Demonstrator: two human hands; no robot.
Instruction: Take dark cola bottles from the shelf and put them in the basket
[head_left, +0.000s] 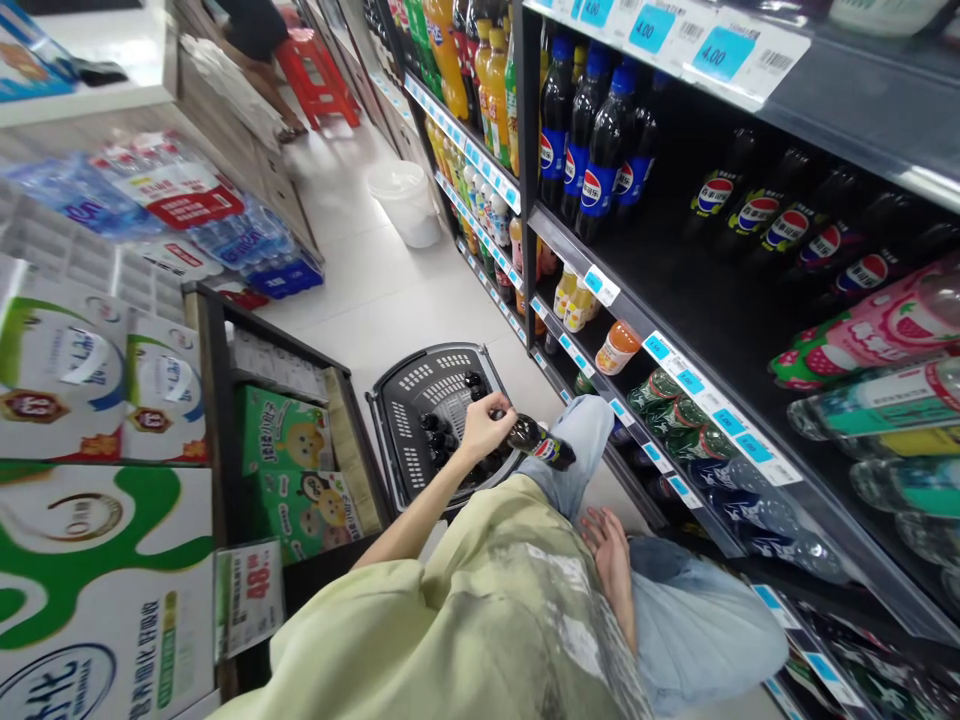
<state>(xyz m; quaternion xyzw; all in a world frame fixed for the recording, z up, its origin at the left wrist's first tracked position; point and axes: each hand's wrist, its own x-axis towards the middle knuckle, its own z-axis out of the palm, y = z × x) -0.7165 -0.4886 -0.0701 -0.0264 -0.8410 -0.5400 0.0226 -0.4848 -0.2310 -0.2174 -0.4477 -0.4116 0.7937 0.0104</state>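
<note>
My left hand [486,428] is closed on the neck of a dark cola bottle [541,443] with a Pepsi-style label. The bottle tilts over my left knee, its base toward the shelf. Just beyond that hand, a dark grey shopping basket [391,425] stands on the floor with several black-capped bottles [437,435] in it. Down between my bent legs, my right hand [607,545] hangs with its fingers loosely spread and nothing in them. It is apart from the bottle and the basket.
On the right, shelves hold blue-capped cola bottles [598,180], dark cola bottles and a pink bottle [877,320]. A shelf edge [660,345] runs close by my knees. Stacked cartons [97,560] stand on the left. Farther off are a white bucket [405,203], a red stool [315,80] and a person's leg.
</note>
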